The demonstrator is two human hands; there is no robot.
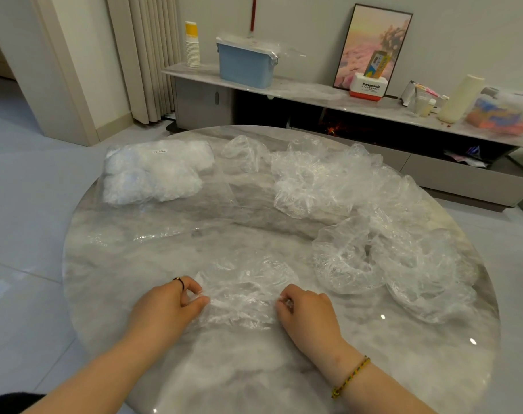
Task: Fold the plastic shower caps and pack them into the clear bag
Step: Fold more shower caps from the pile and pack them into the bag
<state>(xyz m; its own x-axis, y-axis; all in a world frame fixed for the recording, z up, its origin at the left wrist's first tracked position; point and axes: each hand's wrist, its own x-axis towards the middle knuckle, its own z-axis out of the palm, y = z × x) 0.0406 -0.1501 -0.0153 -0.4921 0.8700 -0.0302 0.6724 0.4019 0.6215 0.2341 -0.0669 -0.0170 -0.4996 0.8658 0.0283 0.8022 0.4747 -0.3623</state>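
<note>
A clear plastic shower cap (243, 291) lies flattened on the round marble table (170, 252) near its front edge. My left hand (170, 303) pinches the cap's left edge and my right hand (303, 309) pinches its right edge. At the far left lies the clear bag (155, 171), with several folded white caps inside; its open mouth reaches toward the table's middle. A loose heap of unfolded shower caps (373, 222) spreads along the right side of the table.
Behind the table runs a low marble shelf (314, 91) with a blue lidded box (245, 62), stacked paper cups (192, 46), a framed picture (373, 46) and a white Panasonic box (369, 88). Grey floor tiles surround the table.
</note>
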